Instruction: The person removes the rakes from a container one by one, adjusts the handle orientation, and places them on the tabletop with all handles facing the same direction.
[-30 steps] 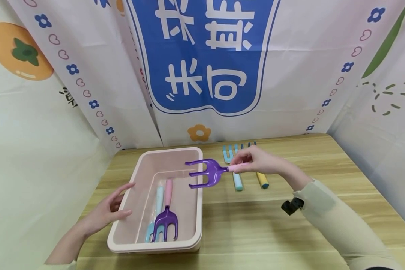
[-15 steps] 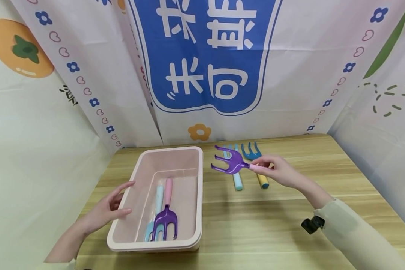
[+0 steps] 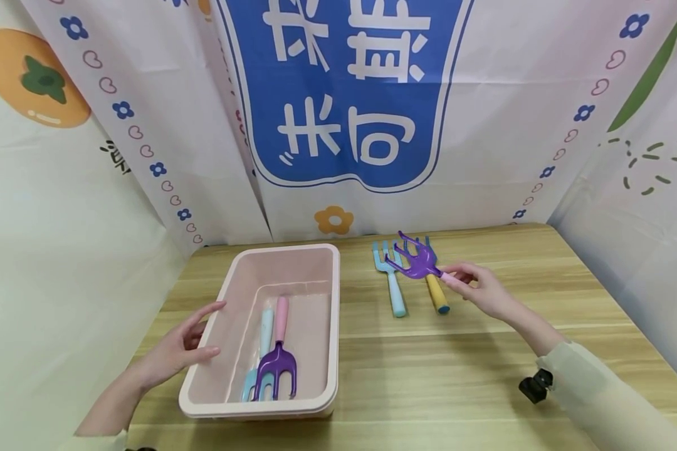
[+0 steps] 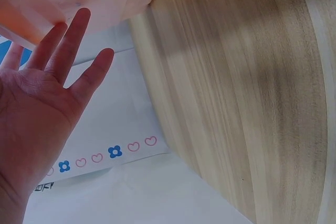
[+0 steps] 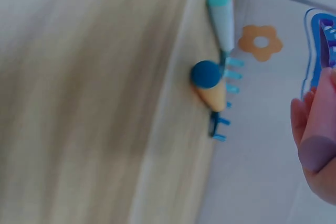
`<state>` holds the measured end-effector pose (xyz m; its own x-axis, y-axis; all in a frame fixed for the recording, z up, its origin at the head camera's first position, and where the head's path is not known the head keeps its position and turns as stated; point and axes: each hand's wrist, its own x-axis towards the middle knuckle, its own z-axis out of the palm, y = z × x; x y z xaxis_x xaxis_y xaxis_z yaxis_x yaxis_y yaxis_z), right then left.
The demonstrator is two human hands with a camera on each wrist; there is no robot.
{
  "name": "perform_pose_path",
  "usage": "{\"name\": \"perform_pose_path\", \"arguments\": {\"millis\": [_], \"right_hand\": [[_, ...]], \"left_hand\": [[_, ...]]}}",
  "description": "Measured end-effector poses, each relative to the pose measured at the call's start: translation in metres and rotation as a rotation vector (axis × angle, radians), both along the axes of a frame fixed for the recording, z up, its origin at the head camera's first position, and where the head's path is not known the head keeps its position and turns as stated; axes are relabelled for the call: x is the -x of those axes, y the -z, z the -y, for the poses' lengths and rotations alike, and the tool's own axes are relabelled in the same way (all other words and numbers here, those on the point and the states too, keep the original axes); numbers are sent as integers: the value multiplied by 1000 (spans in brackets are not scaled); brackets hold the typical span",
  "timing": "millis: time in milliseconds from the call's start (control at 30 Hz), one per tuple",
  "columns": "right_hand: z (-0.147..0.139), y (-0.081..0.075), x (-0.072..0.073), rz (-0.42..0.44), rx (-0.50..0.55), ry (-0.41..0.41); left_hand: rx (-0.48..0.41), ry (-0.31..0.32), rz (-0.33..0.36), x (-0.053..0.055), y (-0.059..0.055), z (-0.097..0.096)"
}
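Note:
My right hand [image 3: 482, 291] pinches the pink handle of a purple three-tined hand rake [image 3: 422, 263], raised over the back right of the table. The rake overlaps a blue-headed rake with a yellow handle [image 3: 437, 297] and the edge of a light blue rake [image 3: 397, 297], both lying below. At the left, my left hand [image 3: 175, 347] rests at the side of a pale pink bin [image 3: 336, 326], thumb and index finger extending over its rim. In the left wrist view its fingers look straight and spread by the bin. Inside, a second purple rake [image 3: 281, 366] lies partly over a light blue rake [image 3: 266, 332].
Everything stands on a wood-grain table [image 3: 417, 388]. A white printed cloth with a blue panel [image 3: 344, 94] hangs behind the table's back edge, with more cloth at both sides. A black camera [image 3: 537, 385] sits on the right sleeve.
My right hand has carried the purple rake rightward, from over the bin's right rim to above the rakes on the table. The left hand and bin stay put.

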<state>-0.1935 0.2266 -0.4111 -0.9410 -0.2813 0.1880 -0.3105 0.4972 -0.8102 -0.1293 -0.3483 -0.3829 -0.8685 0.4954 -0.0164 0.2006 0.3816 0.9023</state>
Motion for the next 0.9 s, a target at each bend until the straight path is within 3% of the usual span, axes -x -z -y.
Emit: {"name": "perform_pose_path", "arguments": {"millis": [300,633,900], "right_hand": [[-17,19,8,-29,-36,211],[-31,38,17,-35,-31,339],[-38,45,24,79,-26,439]], "left_hand": [[-12,8,6,0,0,0],[3,-7,8,0,0,-1],[9,-11,12,0,0,-1]]}}
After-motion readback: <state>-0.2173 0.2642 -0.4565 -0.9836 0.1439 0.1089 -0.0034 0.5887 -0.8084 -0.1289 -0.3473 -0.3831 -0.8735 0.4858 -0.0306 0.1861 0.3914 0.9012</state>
